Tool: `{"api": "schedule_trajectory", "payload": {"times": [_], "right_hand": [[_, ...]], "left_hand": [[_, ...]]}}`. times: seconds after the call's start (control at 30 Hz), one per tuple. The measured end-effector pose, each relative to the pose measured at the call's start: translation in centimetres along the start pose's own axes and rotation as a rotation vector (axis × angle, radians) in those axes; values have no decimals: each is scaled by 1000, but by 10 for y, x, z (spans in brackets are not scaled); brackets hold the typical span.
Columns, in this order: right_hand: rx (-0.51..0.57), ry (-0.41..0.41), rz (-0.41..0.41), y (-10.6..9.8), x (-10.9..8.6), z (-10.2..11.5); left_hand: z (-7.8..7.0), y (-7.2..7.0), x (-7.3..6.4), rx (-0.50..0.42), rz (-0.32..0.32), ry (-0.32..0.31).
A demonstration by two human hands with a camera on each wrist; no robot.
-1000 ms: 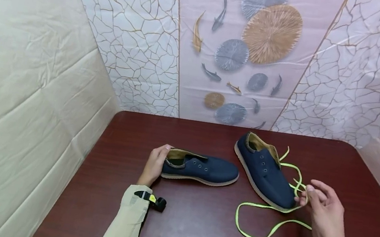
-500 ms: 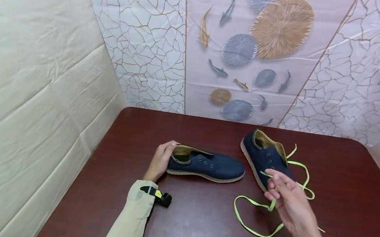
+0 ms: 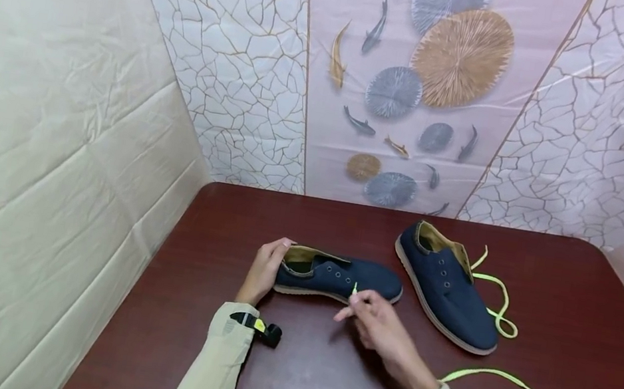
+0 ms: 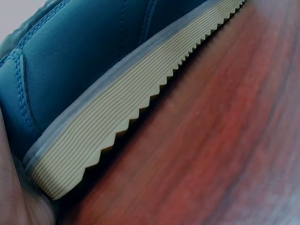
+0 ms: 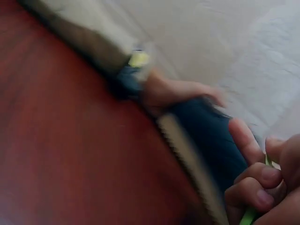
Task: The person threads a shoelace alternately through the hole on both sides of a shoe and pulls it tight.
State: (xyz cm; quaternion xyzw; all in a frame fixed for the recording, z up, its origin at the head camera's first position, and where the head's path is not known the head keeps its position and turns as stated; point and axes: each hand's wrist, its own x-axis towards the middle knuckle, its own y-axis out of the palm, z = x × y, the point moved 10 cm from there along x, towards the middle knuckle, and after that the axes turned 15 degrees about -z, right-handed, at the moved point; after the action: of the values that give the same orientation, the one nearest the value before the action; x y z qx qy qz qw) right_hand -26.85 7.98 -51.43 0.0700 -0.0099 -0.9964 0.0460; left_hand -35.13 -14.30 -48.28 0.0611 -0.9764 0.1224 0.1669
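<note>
A navy canvas shoe (image 3: 372, 275) with a tan lining and bare eyelets lies on its sole, toe to the right. My left hand (image 3: 263, 271) grips its heel. The left wrist view shows the shoe's ribbed, saw-edged sole (image 4: 117, 101) up close, with part of the hand at the lower left. By the near side of the toe, my right hand (image 3: 384, 336) pinches a yellow-green shoelace (image 3: 355, 289) close to its end, the tip sticking up below the eyelets. More of that lace (image 5: 248, 216) shows under the curled fingers in the right wrist view, which is blurred.
To the right a second navy shoe (image 3: 445, 292) sits at an angle, toe toward the near right. Another yellow-green lace (image 3: 500, 286) curls beside it. A loose lace end (image 3: 488, 373) lies behind my right wrist. The dark red table (image 3: 237, 210) meets patterned cloth walls.
My right hand has moved left from beside the second shoe to the first shoe's toe, drawing the pinched lace along. The left hand keeps hold of the heel.
</note>
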Motion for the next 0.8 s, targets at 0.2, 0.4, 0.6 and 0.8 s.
{"api": "schedule_trajectory", "payload": {"times": [0.2, 0.4, 0.6, 0.8], "right_hand": [[-13, 32, -31, 17, -4, -33], [-200, -241, -268, 12, -8, -20], [-181, -385, -381, 10, -10, -5], [-29, -296, -395, 4, -5, -9]], "left_hand": [[9, 12, -12, -25, 8, -17], [8, 6, -13, -48, -25, -11], [-7, 0, -5, -31, -38, 93], [-9, -8, 11, -52, -124, 167]]}}
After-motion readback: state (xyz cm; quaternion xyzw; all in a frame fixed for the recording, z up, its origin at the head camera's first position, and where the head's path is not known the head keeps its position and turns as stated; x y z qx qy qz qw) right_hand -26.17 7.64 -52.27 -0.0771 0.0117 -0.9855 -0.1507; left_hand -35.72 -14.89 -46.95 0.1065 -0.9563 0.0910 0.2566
